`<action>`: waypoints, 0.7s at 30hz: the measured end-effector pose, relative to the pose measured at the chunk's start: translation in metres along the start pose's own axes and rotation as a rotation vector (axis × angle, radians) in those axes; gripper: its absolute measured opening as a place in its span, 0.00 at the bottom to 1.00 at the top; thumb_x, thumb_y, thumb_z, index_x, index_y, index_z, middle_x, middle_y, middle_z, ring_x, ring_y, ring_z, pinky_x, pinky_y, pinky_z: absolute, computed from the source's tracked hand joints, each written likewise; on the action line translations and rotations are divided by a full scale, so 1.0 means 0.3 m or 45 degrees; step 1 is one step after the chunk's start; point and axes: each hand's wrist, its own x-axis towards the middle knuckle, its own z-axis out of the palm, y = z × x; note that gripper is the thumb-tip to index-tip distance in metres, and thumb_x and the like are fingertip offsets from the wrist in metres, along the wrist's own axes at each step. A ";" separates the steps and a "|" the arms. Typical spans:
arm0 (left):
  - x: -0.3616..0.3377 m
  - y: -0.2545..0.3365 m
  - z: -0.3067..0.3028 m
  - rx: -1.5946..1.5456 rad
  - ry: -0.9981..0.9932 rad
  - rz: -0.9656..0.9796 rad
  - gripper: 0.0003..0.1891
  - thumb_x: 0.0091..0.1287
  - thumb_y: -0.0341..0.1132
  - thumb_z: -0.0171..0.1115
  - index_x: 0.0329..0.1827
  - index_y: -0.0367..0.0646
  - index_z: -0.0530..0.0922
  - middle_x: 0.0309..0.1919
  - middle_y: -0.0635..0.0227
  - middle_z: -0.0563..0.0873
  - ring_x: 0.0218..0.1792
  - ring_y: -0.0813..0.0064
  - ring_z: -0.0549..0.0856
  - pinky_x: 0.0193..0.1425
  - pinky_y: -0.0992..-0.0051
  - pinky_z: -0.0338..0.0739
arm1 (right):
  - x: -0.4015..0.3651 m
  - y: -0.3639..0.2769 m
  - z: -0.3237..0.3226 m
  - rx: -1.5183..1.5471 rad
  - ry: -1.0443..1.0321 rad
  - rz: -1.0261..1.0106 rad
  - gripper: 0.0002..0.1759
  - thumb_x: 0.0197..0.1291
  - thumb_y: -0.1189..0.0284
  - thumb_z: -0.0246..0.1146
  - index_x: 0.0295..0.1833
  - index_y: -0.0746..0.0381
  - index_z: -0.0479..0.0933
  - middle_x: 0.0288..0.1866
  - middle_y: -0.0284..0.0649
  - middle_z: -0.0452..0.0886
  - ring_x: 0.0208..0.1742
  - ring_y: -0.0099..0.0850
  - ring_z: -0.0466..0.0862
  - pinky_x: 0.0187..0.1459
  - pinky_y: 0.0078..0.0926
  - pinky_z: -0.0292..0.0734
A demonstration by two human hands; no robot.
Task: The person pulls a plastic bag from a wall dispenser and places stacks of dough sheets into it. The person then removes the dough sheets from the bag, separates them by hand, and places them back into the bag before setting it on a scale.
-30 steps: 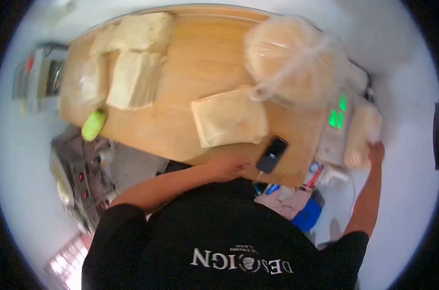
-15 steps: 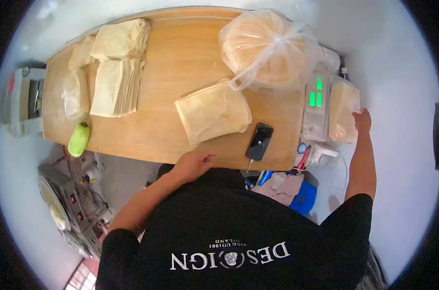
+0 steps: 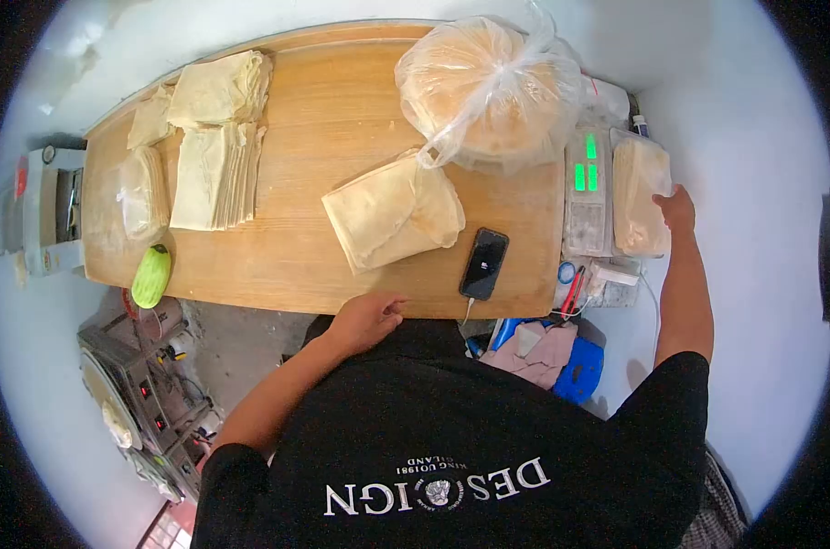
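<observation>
My left hand point(image 3: 367, 322) is loosely curled at the table's front edge, with nothing visible in it. A folded stack of thin yellowish sheets point(image 3: 394, 212) lies on the wooden table beyond it, beside a black phone point(image 3: 484, 263) on a white cable. On the far right my right hand point(image 3: 676, 210) pinches the edge of a clear plastic bag of sheets point(image 3: 640, 197). That bag lies right beside a scale point(image 3: 588, 224) with green lit digits. A large knotted plastic bag of round flat sheets point(image 3: 488, 96) stands at the table's back right.
More sheet stacks point(image 3: 215, 174) lie on the left of the wooden table point(image 3: 328, 110), with a green vegetable point(image 3: 151, 276) at its front left edge. Machines point(image 3: 136, 375) with red lights stand at lower left. Cloths point(image 3: 534, 355) and a red-handled tool point(image 3: 572, 291) are below right.
The whole view has shifted slightly, moving the table's things a little left. My right hand still pinches the bag's edge, and my left hand remains curled near the table edge.
</observation>
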 end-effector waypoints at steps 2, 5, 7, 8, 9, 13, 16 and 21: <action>-0.002 0.006 0.003 0.012 0.005 0.006 0.19 0.64 0.36 0.66 0.59 0.46 0.79 0.43 0.59 0.87 0.43 0.62 0.87 0.51 0.66 0.81 | -0.112 -0.133 -0.122 0.123 -0.164 0.206 0.38 0.49 0.57 0.73 0.62 0.67 0.72 0.52 0.53 0.83 0.53 0.46 0.84 0.54 0.42 0.78; -0.006 0.014 0.005 0.021 0.011 0.007 0.19 0.65 0.35 0.66 0.58 0.45 0.79 0.43 0.58 0.87 0.43 0.62 0.87 0.51 0.66 0.81 | -0.097 -0.125 -0.113 0.078 -0.241 0.143 0.41 0.48 0.55 0.74 0.63 0.67 0.71 0.54 0.53 0.82 0.56 0.49 0.82 0.56 0.44 0.77; -0.011 0.000 0.004 0.041 -0.007 0.003 0.18 0.65 0.37 0.65 0.57 0.45 0.79 0.43 0.57 0.87 0.44 0.60 0.86 0.51 0.65 0.80 | -0.007 -0.006 0.038 -0.036 0.030 -0.081 0.39 0.50 0.57 0.74 0.62 0.69 0.72 0.43 0.51 0.85 0.33 0.43 0.85 0.36 0.38 0.82; -0.007 -0.012 0.008 0.020 0.052 -0.031 0.18 0.65 0.37 0.65 0.57 0.45 0.79 0.43 0.57 0.87 0.44 0.60 0.86 0.51 0.65 0.80 | 0.052 0.111 0.149 -0.068 0.218 -0.230 0.38 0.52 0.55 0.72 0.63 0.67 0.72 0.52 0.53 0.82 0.52 0.46 0.83 0.55 0.38 0.78; -0.002 -0.031 0.017 0.074 0.040 0.027 0.18 0.65 0.38 0.64 0.57 0.45 0.79 0.43 0.57 0.87 0.45 0.58 0.86 0.51 0.63 0.80 | 0.164 0.227 0.281 -0.360 0.225 -0.410 0.35 0.54 0.53 0.69 0.61 0.67 0.74 0.57 0.54 0.80 0.64 0.48 0.75 0.67 0.38 0.68; -0.015 -0.089 0.030 0.161 0.095 0.014 0.19 0.64 0.41 0.63 0.56 0.44 0.80 0.42 0.56 0.87 0.45 0.53 0.85 0.49 0.58 0.79 | 0.324 0.422 0.385 -0.145 0.286 -0.652 0.16 0.58 0.68 0.62 0.51 0.61 0.81 0.48 0.48 0.83 0.57 0.43 0.79 0.60 0.41 0.72; -0.016 -0.103 -0.015 0.155 0.081 0.020 0.19 0.63 0.41 0.63 0.55 0.44 0.80 0.41 0.55 0.87 0.44 0.53 0.85 0.49 0.57 0.79 | 0.146 0.274 0.107 0.673 -0.010 -0.286 0.05 0.59 0.72 0.61 0.38 0.58 0.71 0.24 0.35 0.71 0.22 0.27 0.71 0.22 0.30 0.68; -0.002 -0.154 -0.016 0.112 0.060 0.076 0.20 0.62 0.39 0.64 0.56 0.43 0.80 0.40 0.57 0.87 0.44 0.55 0.85 0.49 0.58 0.79 | -0.065 0.093 -0.124 1.012 -0.097 -0.085 0.13 0.63 0.72 0.62 0.31 0.54 0.63 0.19 0.27 0.61 0.13 0.17 0.58 0.11 0.20 0.52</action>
